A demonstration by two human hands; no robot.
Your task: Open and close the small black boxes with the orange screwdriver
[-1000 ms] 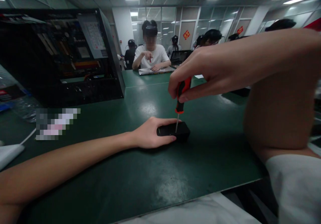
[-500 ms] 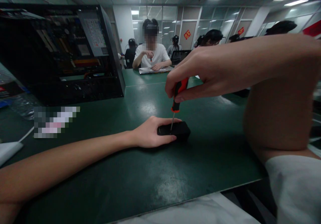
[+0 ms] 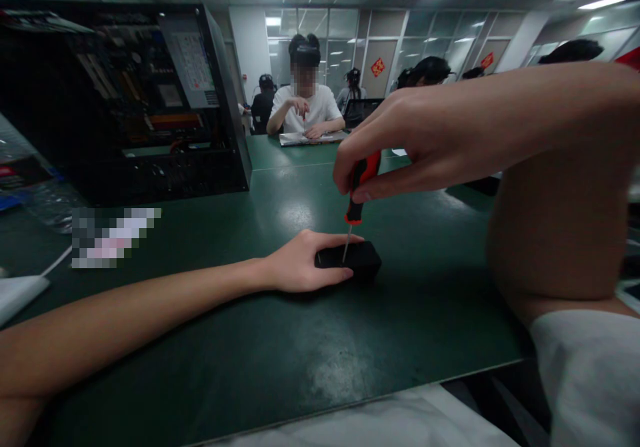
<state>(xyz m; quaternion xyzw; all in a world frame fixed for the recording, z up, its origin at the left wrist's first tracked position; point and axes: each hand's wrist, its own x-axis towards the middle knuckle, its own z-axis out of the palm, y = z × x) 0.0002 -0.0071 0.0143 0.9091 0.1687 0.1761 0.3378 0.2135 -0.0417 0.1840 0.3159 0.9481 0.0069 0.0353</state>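
Observation:
A small black box-shaped object [image 3: 366, 257] lies on the green tabletop [image 3: 240, 360]; its exact kind I cannot make out. My left hand [image 3: 300, 263] grips it from the left, thumb along the near side and a finger along the far side. Above it, my right hand [image 3: 400, 147] is closed around the red and black handle of a screwdriver [image 3: 354, 210]. The screwdriver stands nearly upright, leaning slightly right at the top, and its thin metal shaft meets the upper face of the black object. Whether the tip sits in a screw is too small to tell.
An open black computer case [image 3: 210, 160] stands at the back left. Beside it are a clear plastic bottle [image 3: 50, 200], a blurred-out paper [image 3: 117, 237] and a white object [image 3: 20, 297]. Across the table a person [image 3: 306, 110] works over a flat item. The table's front edge runs close to me.
The whole view has shifted slightly. Both hands keep their hold, and the screwdriver stays on the black object with almost the same tilt.

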